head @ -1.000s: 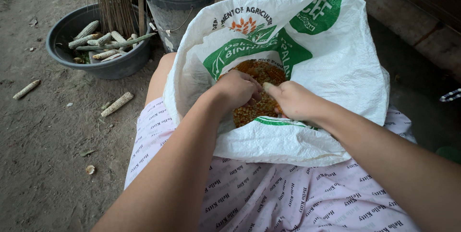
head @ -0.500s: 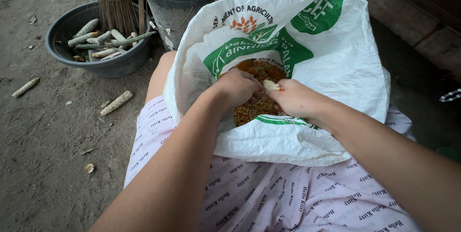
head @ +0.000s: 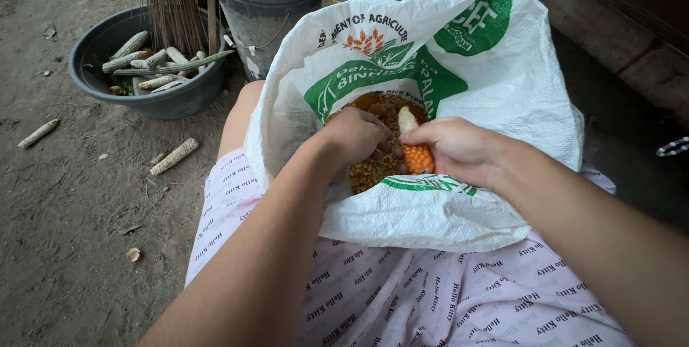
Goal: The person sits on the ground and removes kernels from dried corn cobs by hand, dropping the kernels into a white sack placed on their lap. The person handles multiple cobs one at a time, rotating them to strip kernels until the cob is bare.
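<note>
Corn cob point(head: 415, 147) now raised between hands point(head: 402, 142).

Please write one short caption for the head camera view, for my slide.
Right hand holds a half-stripped corn cob while the left hand touches it over a white sack of loose kernels.

Rural farmyard – dirt ground point(head: 64, 246), basin of stripped cobs point(head: 147, 60), grain sack point(head: 502, 103) w/ kernels.

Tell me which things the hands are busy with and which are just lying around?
Busy with:
left hand
right hand
corn cob, half stripped
white sack
loose kernels

Lying around:
round basin of bare cobs
dark bucket
two bare cobs on dirt
</note>
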